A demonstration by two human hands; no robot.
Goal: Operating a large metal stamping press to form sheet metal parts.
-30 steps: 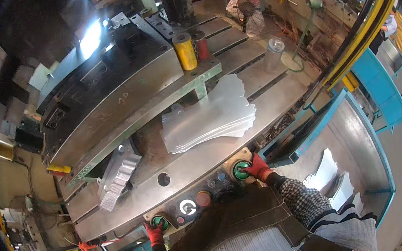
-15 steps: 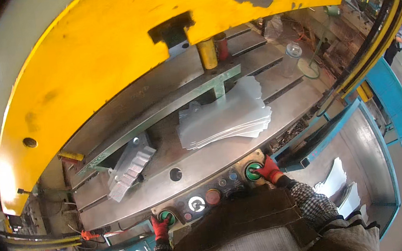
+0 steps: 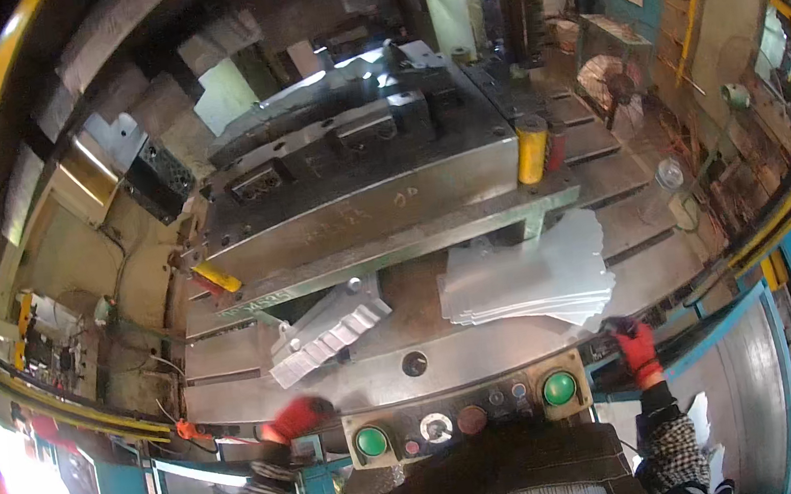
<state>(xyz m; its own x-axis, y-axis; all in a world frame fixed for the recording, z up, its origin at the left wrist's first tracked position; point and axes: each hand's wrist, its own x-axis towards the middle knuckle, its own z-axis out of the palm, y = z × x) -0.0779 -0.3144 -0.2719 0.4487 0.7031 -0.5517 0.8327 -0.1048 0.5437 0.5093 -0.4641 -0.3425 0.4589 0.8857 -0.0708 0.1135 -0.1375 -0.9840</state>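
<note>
So picture a clock over the whole view: the left hand point(image 3: 300, 419), in a red glove, is around 7 o'clock, just beside the left green button point(image 3: 371, 442) and at about 10 o'clock from it. It's smeared by blur, so I honestly can't tell if the fingers are spread or curled. The right hand point(image 3: 635, 346), same kind of glove, is out toward 4 o'clock, at 2 o'clock from the right green button point(image 3: 560, 388). Its fingertips are right by the near right corner of the stack of metal sheets point(image 3: 527, 275), but I can't tell if they're touching or how far the fingers are closed. The hands are well apart, both off the buttons. That stack also lies toward 4 o'clock, a bit fanned out on the press bed point(image 3: 498, 355), with a ribbed metal block point(image 3: 328, 336) between 7 and 8. The big die point(image 3: 360, 202) sits around 11.
</note>
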